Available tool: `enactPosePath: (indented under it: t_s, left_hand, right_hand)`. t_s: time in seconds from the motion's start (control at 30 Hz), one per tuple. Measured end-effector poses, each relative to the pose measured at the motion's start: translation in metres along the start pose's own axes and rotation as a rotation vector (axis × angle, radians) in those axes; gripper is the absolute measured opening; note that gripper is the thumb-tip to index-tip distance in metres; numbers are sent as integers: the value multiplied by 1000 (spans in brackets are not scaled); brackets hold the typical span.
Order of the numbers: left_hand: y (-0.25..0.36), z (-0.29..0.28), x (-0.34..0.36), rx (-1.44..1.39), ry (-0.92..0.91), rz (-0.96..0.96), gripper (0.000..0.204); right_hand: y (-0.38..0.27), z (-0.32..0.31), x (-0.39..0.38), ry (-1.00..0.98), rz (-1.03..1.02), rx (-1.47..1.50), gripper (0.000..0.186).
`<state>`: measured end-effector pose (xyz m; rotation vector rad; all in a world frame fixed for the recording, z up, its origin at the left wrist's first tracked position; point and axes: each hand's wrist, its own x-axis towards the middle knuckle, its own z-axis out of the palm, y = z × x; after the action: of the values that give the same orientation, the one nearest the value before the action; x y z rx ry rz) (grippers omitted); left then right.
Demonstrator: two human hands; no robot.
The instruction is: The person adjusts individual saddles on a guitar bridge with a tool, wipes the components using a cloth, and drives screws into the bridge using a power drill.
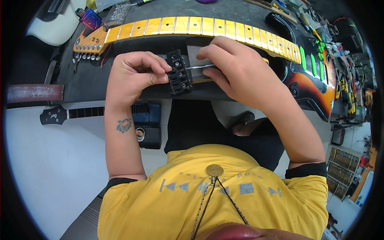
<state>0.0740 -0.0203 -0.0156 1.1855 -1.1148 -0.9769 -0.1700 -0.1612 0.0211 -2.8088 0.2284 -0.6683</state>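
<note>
Gripping a black guitar bridge above the dark surface, the left hand pinches its edge, while the right hand clamps a thin metal tool against it, just below the maple guitar neck.

Sunburst electric guitar on dark bench, black neck below

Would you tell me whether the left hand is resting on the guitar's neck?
No, the left hand grips a black bridge piece below the maple neck.
</note>
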Motion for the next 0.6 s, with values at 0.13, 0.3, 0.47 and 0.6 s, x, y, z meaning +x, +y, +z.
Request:
enactPosePath:
  t_s: [0.13,0.3,0.47,0.6]
  left_hand:
    - [1,1,0,22,4,-7,19]
    - [0,3,0,59,9,10,21]
    - [1,2,0,69,5,-12,21]
    - [0,4,0,67,6,13,21]
  right_hand:
    - [4,0,-1,-2,6,50,17]
    - [8,-3,-2,-12,-38,0,12]
    - [6,-1,-1,-12,-77,-48,11]
    - [-1,-8,-1,-47,-30,-102,14]
